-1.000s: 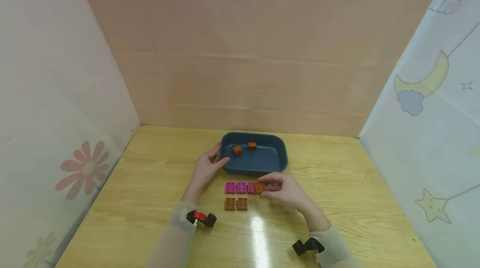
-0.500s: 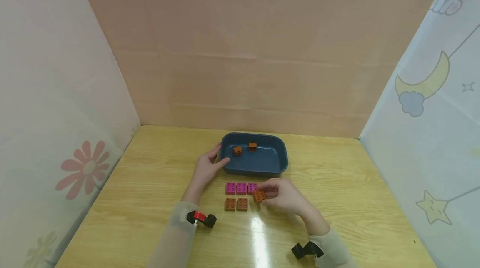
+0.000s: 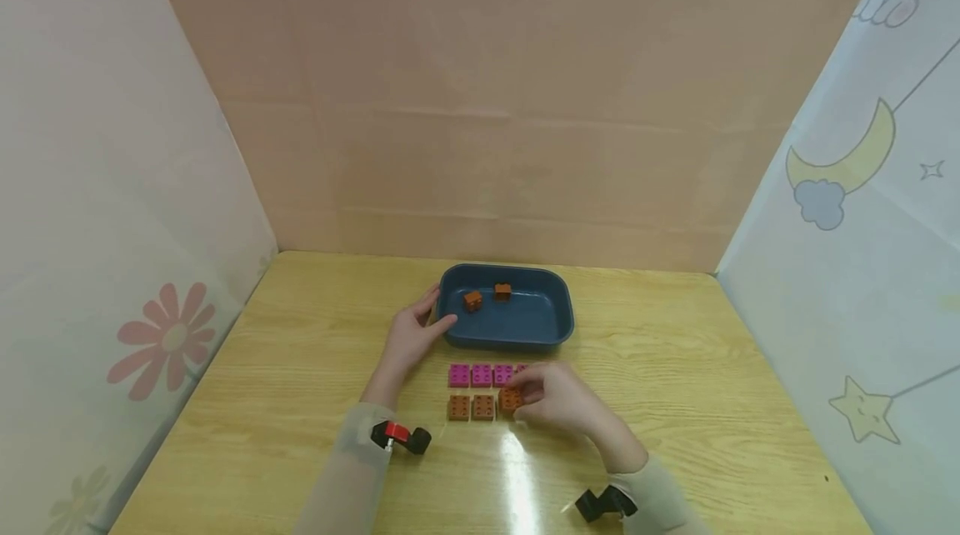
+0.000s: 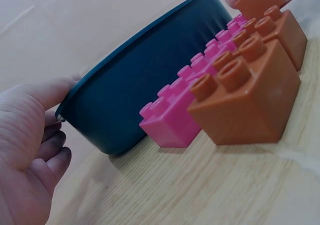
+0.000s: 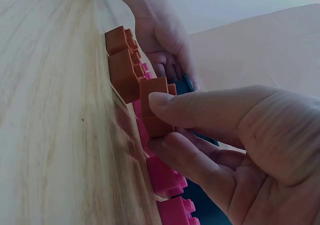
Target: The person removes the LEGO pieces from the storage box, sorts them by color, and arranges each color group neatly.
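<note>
My left hand (image 3: 408, 337) grips the left end of a dark blue tray (image 3: 528, 320), its thumb at the rim. Between thumb and fingers my right hand (image 3: 561, 397) pinches an orange-brown toy building brick (image 5: 152, 122). In the left wrist view this brick (image 4: 260, 4) is tilted, beyond the near row. Two like brown bricks (image 3: 483, 407) stand side by side just left of it in the head view. Behind them runs a row of several pink bricks (image 3: 482, 376), its right end partly covered by my right fingers.
Inside the tray lie two more orange-brown bricks, one at the left (image 3: 472, 301) and one near the back wall (image 3: 502, 292). The wooden table (image 3: 675, 368) meets a tan cloth backdrop (image 3: 480, 143) behind and patterned cloths at both sides.
My right hand has carried the brown brick from over the pink row's right end toward me, to the right end of the brown row. The left hand stays on the tray.
</note>
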### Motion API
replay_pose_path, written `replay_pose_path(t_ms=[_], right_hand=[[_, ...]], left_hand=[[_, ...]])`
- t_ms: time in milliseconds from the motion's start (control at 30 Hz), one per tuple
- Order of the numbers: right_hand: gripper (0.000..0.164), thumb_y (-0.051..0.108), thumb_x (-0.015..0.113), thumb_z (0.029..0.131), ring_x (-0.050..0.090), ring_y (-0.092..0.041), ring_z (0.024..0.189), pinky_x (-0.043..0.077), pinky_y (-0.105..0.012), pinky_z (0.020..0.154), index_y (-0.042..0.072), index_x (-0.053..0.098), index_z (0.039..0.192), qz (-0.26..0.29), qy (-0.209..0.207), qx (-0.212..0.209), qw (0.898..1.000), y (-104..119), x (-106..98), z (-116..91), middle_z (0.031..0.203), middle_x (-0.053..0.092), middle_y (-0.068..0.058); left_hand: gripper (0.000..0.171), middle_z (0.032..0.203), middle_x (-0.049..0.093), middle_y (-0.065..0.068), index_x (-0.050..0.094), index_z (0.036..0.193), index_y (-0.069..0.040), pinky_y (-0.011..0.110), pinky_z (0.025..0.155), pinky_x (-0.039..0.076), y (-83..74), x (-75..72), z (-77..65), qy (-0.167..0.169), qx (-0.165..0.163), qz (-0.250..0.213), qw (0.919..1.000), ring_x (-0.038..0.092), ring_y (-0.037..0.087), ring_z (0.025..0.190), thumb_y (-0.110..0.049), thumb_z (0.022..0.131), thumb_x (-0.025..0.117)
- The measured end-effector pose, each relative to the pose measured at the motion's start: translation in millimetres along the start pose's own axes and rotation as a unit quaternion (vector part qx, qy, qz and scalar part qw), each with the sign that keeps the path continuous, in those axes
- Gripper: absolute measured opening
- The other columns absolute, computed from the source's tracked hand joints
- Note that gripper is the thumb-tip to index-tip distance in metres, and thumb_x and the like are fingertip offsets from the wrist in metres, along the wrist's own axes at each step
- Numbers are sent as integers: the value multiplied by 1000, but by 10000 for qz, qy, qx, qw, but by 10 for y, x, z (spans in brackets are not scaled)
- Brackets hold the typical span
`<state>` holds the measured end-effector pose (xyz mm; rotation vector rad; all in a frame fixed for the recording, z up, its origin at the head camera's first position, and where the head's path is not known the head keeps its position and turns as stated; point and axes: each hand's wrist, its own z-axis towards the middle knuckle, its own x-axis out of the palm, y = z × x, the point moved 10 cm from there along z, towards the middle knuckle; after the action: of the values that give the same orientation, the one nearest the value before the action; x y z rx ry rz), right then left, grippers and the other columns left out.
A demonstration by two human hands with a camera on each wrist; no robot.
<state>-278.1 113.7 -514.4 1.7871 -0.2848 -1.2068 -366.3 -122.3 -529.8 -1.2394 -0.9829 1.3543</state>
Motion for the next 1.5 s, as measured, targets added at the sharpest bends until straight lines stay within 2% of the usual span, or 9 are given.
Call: replay_pose_path(t_ms=[300, 633, 867, 1500], right_hand=[[38, 8, 91, 82, 76, -17, 95, 64, -27, 83, 8, 81, 118, -280, 197, -80, 9994, 35, 95, 23, 112, 78, -3], [39, 11, 94, 80, 75, -12, 90, 64, -26, 79, 7, 81, 117, -491, 118, -216, 9985, 46, 94, 21, 111, 78, -3], [40, 16, 95, 79, 73, -11, 93, 62, -27, 83, 11, 82, 116, -770, 26, -166, 9969, 52, 73, 28, 110, 77, 2], [41, 15, 95, 80, 73, -14, 95, 62, -27, 84, 9, 81, 118, -865, -38, -209, 9960, 50, 78, 12, 114, 77, -1]], left_hand=[[73, 168, 42, 5, 46, 159, -1, 40, 124, 36, -20, -47, -9, -31, 67, 116, 9999, 34, 25, 157, -21, 99, 81], [73, 168, 42, 3, 47, 160, -2, 39, 124, 37, 2, -49, 0, 0, 53, 236, 9997, 35, 23, 157, -24, 99, 81], [72, 168, 42, 4, 47, 160, -2, 39, 123, 38, -4, -40, 20, -13, 78, 315, 9995, 35, 23, 157, -23, 99, 81], [73, 169, 41, 8, 46, 160, -1, 39, 124, 36, -14, -5, 1, 30, 80, 155, 9998, 34, 24, 157, -21, 99, 81]])
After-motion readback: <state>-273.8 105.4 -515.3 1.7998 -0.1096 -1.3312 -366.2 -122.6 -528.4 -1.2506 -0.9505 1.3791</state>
